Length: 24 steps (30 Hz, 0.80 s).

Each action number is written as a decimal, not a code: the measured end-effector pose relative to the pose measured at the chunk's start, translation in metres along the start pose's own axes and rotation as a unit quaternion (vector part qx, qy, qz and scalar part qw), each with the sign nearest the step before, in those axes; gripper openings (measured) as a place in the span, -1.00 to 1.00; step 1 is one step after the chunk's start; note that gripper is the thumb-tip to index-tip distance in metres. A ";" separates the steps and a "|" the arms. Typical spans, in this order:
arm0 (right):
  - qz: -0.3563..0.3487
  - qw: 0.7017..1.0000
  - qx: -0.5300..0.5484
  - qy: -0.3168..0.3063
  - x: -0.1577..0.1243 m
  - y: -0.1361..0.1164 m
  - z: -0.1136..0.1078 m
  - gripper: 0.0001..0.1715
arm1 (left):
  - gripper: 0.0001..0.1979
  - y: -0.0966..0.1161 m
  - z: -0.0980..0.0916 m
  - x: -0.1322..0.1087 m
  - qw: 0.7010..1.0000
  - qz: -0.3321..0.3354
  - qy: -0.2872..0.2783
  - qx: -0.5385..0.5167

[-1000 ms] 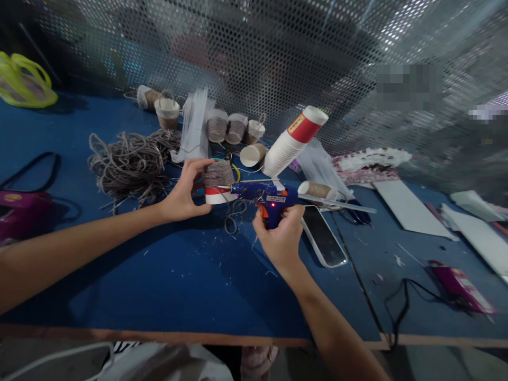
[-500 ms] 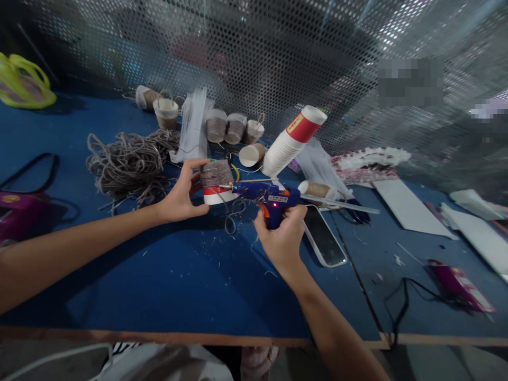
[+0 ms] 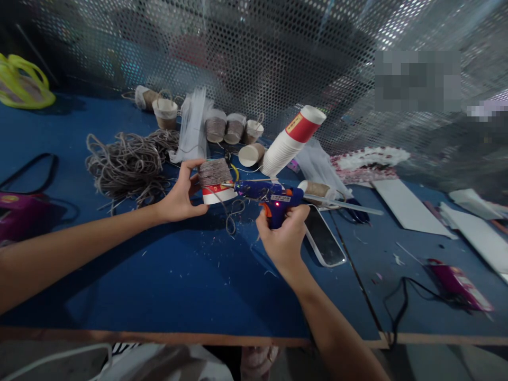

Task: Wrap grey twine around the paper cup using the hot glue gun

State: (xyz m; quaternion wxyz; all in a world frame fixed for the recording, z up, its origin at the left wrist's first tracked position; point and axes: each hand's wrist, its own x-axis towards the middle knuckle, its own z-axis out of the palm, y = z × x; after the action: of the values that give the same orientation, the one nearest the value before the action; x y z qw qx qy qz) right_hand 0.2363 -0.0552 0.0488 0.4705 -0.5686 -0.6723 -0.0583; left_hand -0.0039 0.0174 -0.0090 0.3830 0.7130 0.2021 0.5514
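Note:
Between the thumb and fingers of my left hand (image 3: 182, 193) is a paper cup (image 3: 216, 182), tilted on its side a little. Grey-brown cord covers much of the cup, and a red and white band stays bare near its lower rim. My right hand (image 3: 283, 233) grips a blue hot glue gun (image 3: 270, 194) with an orange trigger and a lit red light. Its nozzle points left and reaches the cup's side at the edge of the cord; whether it touches I cannot tell. A clear glue stick (image 3: 343, 203) juts from its back. Loose cord (image 3: 231, 219) hangs below the cup.
A heap of grey cord (image 3: 127, 161) lies left. Behind stand several cord-wrapped cups (image 3: 216, 127) and a leaning stack of paper cups (image 3: 283, 151). A phone (image 3: 325, 238) lies beside my right hand. Farther right are white boards (image 3: 410, 209) and a purple device (image 3: 458, 286). Perforated metal rises behind.
The cup has tipped slightly and shifted a little left. The glue gun has turned slightly, its nozzle staying by the cup. Both hands keep their hold.

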 end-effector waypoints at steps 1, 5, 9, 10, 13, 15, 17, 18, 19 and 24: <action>0.002 1.000 -0.003 0.002 0.000 0.000 0.000 -0.58 | -0.21 0.000 0.000 0.000 1.000 0.000 -0.002 0.002; 0.011 1.000 -0.011 0.004 0.001 0.000 -0.001 -0.59 | -0.21 -0.002 -0.001 0.000 1.000 0.000 -0.004 -0.007; 0.003 1.000 -0.012 0.012 0.003 0.000 -0.002 -0.60 | -0.25 -0.004 -0.002 0.000 1.000 0.003 -0.002 -0.013; 0.000 1.000 -0.012 0.014 0.003 0.000 -0.002 -0.60 | -0.24 -0.004 -0.002 0.000 1.000 0.006 -0.001 -0.014; 0.004 1.000 -0.014 0.015 0.004 0.001 -0.003 -0.60 | -0.24 -0.006 -0.002 0.000 1.000 0.026 0.002 -0.015; 0.010 1.000 -0.015 0.012 0.004 0.001 -0.003 -0.59 | -0.25 -0.007 -0.002 0.000 0.999 0.041 0.005 -0.016; 0.013 1.000 -0.013 0.005 0.004 0.002 -0.004 -0.58 | -0.26 -0.008 -0.002 0.000 0.999 0.048 0.004 -0.019; 0.013 1.000 -0.012 0.003 0.004 0.002 -0.004 -0.58 | -0.26 -0.008 -0.002 0.000 0.999 0.049 0.003 -0.021; 0.014 1.000 -0.012 0.002 0.004 0.002 -0.004 -0.58 | -0.25 -0.008 -0.002 0.000 0.999 0.050 0.002 -0.022; 0.035 0.999 -0.011 -0.010 0.003 0.004 -0.004 -0.57 | -0.22 -0.006 -0.003 0.001 0.998 0.066 0.001 -0.013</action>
State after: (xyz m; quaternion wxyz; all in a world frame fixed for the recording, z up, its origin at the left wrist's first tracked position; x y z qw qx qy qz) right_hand 0.2424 -0.0544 0.0512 0.4596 -0.5975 -0.6557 -0.0432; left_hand -0.0059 0.0226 -0.0131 0.3548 0.7194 0.1480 0.5785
